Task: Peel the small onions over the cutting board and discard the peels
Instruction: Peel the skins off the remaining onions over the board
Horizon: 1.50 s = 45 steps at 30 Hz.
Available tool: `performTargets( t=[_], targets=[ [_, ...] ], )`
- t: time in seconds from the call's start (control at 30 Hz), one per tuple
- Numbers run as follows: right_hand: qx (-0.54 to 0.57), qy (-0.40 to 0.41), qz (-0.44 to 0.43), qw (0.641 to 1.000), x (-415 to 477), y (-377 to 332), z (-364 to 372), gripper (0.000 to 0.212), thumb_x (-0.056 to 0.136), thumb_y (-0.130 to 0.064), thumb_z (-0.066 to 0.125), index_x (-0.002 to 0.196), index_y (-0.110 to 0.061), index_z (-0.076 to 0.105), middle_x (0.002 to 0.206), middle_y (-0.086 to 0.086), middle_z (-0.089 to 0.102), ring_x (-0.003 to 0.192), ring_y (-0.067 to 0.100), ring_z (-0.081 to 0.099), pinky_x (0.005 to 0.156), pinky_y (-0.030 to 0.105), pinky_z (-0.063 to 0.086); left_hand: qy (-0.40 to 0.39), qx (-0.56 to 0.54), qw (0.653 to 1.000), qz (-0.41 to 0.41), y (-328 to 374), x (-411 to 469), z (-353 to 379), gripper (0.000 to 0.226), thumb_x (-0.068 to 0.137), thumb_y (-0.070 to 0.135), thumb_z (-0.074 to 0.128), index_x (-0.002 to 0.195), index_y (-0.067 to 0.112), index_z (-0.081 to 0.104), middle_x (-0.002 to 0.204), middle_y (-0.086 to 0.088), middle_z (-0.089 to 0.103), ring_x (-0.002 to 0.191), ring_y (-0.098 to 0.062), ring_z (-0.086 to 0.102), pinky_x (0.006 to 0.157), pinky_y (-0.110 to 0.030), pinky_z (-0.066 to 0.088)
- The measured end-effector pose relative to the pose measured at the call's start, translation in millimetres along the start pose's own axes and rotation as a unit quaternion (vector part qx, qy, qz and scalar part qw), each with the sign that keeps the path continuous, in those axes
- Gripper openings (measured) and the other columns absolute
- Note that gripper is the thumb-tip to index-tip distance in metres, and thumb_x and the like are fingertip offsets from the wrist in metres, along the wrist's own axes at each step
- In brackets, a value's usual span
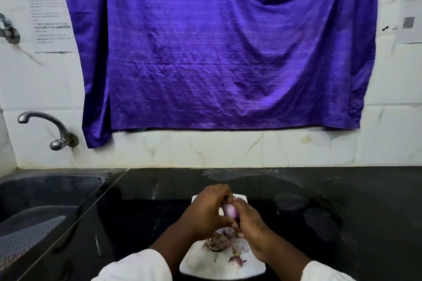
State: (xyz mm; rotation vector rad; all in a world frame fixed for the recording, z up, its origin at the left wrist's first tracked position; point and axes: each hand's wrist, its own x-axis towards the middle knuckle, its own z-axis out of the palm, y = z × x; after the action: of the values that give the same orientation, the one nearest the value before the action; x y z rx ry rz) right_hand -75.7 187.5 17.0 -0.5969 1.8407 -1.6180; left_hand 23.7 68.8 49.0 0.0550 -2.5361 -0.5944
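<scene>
Grip: left hand [205, 211] and right hand [250, 222] both pinch small purple-pink onion [229, 211], fingers curled on it; looks mostly bare. Below grip, papery brown peels [218, 240] heaped on white rectangular cutting board [205, 266] — not yet discarded. Second small onion [236, 261] lies there.

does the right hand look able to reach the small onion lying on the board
Probably yes: the small onion lies uncovered on the cutting board, close by the right hand. That hand grips a second onion with the left hand, so it must let go first.
</scene>
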Motion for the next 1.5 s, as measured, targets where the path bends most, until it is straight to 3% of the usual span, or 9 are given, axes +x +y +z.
performTargets(
  t=[0.13, 0.27, 0.43, 0.53, 0.73, 1.0, 1.23, 1.37, 1.5],
  targets=[
    [0.005, 0.013, 0.012, 1.000, -3, 0, 5, 0.041, 0.107, -0.032, 0.033, 0.108, -0.018, 0.072, 0.091, 0.002, 0.074, 0.084, 0.017, 0.070, 0.067, 0.027, 0.052, -0.018, 0.010, 1.000, -0.006, 2, 1, 2, 0.036, 0.073, 0.030, 0.087, 0.087, 0.024, 0.054, 0.086, 0.017, 0.054, 0.079, 0.001, 0.047, 0.067, -0.019, 0.038],
    [0.031, 0.034, 0.018, 0.999, -10, -6, 8, 0.045, 0.108, -0.033, 0.033, 0.104, -0.017, 0.075, 0.097, 0.014, 0.078, 0.097, 0.031, 0.074, 0.089, 0.040, 0.060, -0.012, 0.029, 0.999, -0.010, 4, 0, 7, 0.031, 0.080, 0.024, 0.076, 0.077, 0.037, 0.049, 0.085, 0.018, 0.055, 0.082, -0.003, 0.051, 0.070, -0.019, 0.039],
    [0.122, 0.039, 0.026, 0.991, -17, -14, 10, 0.050, 0.107, -0.038, 0.040, 0.075, -0.013, 0.069, 0.053, -0.001, 0.066, 0.049, 0.011, 0.058, 0.048, 0.026, 0.044, 0.045, 0.050, 0.997, 0.037, 9, -6, 22, 0.024, 0.094, 0.023, 0.062, 0.079, 0.037, 0.050, 0.083, 0.015, 0.053, 0.082, -0.004, 0.048, 0.074, -0.017, 0.037],
    [0.173, 0.043, 0.040, 0.983, -14, -14, 4, 0.052, 0.105, -0.046, 0.043, 0.083, -0.009, 0.071, 0.057, 0.002, 0.060, 0.044, 0.010, 0.051, 0.047, 0.025, 0.040, 0.071, 0.034, 0.997, 0.022, 2, -9, 25, 0.029, 0.092, 0.024, 0.067, 0.079, 0.035, 0.043, 0.085, 0.016, 0.052, 0.083, -0.004, 0.049, 0.075, -0.021, 0.040],
    [0.215, -0.016, 0.016, 0.976, -17, -16, 0, 0.048, 0.103, -0.046, 0.050, 0.106, -0.006, 0.076, 0.079, 0.003, 0.076, 0.051, 0.004, 0.062, 0.057, 0.024, 0.045, 0.098, -0.025, 0.995, -0.017, 3, -16, 25, 0.043, 0.082, 0.031, 0.083, 0.117, 0.034, 0.059, 0.113, 0.022, 0.057, 0.106, -0.001, 0.057, 0.084, -0.013, 0.045],
    [0.217, -0.062, 0.018, 0.974, -11, -10, -12, 0.033, 0.097, -0.038, 0.063, 0.090, -0.010, 0.078, 0.077, 0.001, 0.068, 0.059, 0.008, 0.046, 0.056, 0.025, 0.035, 0.141, 0.015, 0.989, 0.037, 7, -15, 25, 0.022, 0.085, 0.020, 0.079, 0.088, 0.031, 0.060, 0.095, 0.019, 0.054, 0.092, -0.002, 0.054, 0.075, -0.018, 0.046],
    [0.288, 0.056, 0.064, 0.954, 0, -10, -17, 0.042, 0.105, -0.033, 0.052, 0.102, 0.004, 0.073, 0.067, 0.013, 0.068, 0.056, 0.019, 0.060, 0.055, 0.029, 0.046, 0.087, 0.038, 0.995, 0.043, 3, -20, 33, 0.012, 0.088, 0.026, 0.069, 0.090, 0.034, 0.060, 0.095, 0.019, 0.061, 0.094, 0.002, 0.054, 0.079, -0.021, 0.047],
    [0.242, 0.063, 0.075, 0.965, 4, -7, -20, 0.037, 0.107, -0.031, 0.047, 0.110, -0.002, 0.070, 0.073, 0.013, 0.069, 0.055, 0.014, 0.049, 0.048, 0.027, 0.034, 0.065, 0.037, 0.994, -0.079, -9, -20, 30, 0.044, 0.086, 0.013, 0.064, 0.122, 0.038, 0.059, 0.111, 0.023, 0.055, 0.109, 0.001, 0.048, 0.086, -0.014, 0.040],
    [0.216, 0.033, 0.084, 0.972, -4, -6, -13, 0.035, 0.106, -0.024, 0.044, 0.110, -0.002, 0.071, 0.066, 0.008, 0.069, 0.052, 0.014, 0.051, 0.048, 0.026, 0.035, 0.042, -0.081, 0.987, -0.132, -8, -14, 25, 0.067, 0.080, 0.031, 0.069, 0.143, 0.035, 0.048, 0.136, 0.024, 0.049, 0.129, 0.001, 0.047, 0.097, -0.012, 0.044]
  ],
)
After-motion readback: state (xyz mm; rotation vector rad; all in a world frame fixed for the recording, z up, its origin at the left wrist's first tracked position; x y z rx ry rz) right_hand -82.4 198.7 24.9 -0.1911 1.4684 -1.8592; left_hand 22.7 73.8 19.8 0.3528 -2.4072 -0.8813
